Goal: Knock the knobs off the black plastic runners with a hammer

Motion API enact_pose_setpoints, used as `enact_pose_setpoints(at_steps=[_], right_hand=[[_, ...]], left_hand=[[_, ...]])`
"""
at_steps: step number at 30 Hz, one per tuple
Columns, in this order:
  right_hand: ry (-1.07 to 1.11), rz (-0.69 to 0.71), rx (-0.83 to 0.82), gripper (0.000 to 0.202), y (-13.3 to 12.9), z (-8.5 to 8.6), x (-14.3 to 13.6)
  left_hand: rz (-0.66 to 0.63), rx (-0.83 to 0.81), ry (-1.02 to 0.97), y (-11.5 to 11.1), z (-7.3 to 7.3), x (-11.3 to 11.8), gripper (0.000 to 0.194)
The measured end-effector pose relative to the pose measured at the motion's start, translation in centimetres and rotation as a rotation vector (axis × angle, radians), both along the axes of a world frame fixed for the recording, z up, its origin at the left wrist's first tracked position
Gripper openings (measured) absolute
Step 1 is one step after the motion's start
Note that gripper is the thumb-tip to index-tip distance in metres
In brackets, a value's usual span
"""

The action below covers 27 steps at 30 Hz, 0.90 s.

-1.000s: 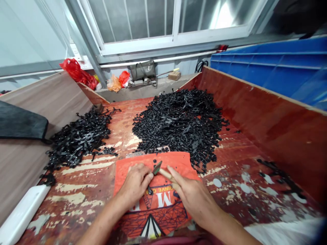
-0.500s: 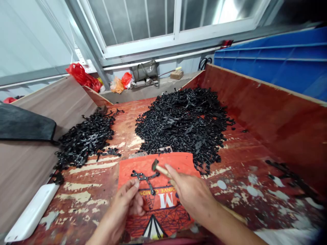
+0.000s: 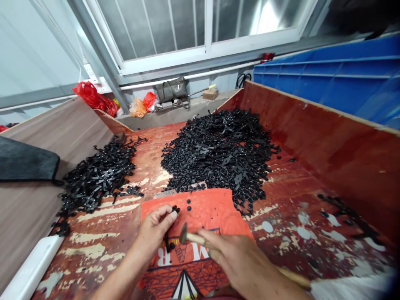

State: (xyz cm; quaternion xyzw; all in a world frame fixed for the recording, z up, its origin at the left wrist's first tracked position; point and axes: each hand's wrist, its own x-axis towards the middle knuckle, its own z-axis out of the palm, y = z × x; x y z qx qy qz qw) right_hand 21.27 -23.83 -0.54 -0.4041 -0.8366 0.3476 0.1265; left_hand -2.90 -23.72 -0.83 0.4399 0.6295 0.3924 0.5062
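Note:
My left hand (image 3: 156, 228) is closed on a black jointed metal bracket (image 3: 168, 245). Most of the bracket is hidden behind the fingers; one arm hangs below them and its round ends poke out past the fingertips. In my right hand (image 3: 237, 255) is a small hammer (image 3: 195, 238) with a light wooden handle, its dark head pointing left above the cloth. Both hands are over an orange printed cloth (image 3: 215, 208). Two small black round pieces (image 3: 188, 205) lie on the cloth, just right of my left fingertips.
A large heap of black metal parts (image 3: 215, 154) lies behind the cloth. Another pile of brackets (image 3: 96, 175) is at the left. A reddish board (image 3: 312, 133) borders the right side, with a blue crate (image 3: 328, 79) beyond. A white case (image 3: 34, 266) lies at the left front.
My left hand has picked the bracket up off the cloth, where it was spread flat. The hammer has moved lower and slightly left. Two round pieces now show on the cloth.

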Motion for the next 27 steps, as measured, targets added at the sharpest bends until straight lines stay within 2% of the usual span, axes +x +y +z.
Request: enact_pose_setpoints(at_steps=[2,5,8,10,14,16,17,19,21,24,27], right_hand=[[0.067,-0.13,-0.047,0.03,0.8,0.6,0.6],[0.226,-0.318,-0.143,0.019,2.2,0.8,0.1],[0.35,-0.289,-0.282,0.011,3.1,0.5,-1.3],[0.372,-0.25,-0.337,0.007,3.2,0.3,-2.1],[0.36,-0.297,-0.328,0.005,2.7,0.4,-2.4],[0.347,-0.333,-0.29,0.01,2.5,0.8,-2.1],[0.347,-0.352,-0.272,0.012,2.4,1.1,-1.9],[0.358,-0.386,-0.253,0.015,2.4,1.4,-1.6],[0.369,-0.406,-0.256,0.015,2.4,1.6,-1.4],[0.348,-0.38,-0.284,0.016,2.4,1.4,-1.6],[0.357,-0.312,-0.355,0.016,2.3,1.1,-2.2]], left_hand=[[-0.077,-0.005,0.022,-0.3,0.7,0.6,0.035],[-0.225,0.079,0.203,-0.7,0.8,2.2,0.029],[-0.269,0.136,0.401,-0.9,0.8,3.9,0.014],[-0.25,0.156,0.508,-0.9,1.0,4.6,0.015],[-0.315,0.281,0.756,-0.9,1.9,4.4,0.012],[-0.277,0.394,0.843,-1.1,2.2,3.7,0.021],[-0.205,0.441,0.86,-1.2,2.2,3.2,0.033],[-0.011,0.46,0.813,-1.5,1.9,2.4,0.058],[0.063,0.329,0.631,-1.7,1.1,1.8,0.062],[-0.051,0.115,0.293,-2.0,-0.2,1.9,0.055],[-0.107,0.11,0.176,-2.0,-0.6,3.1,0.042]])
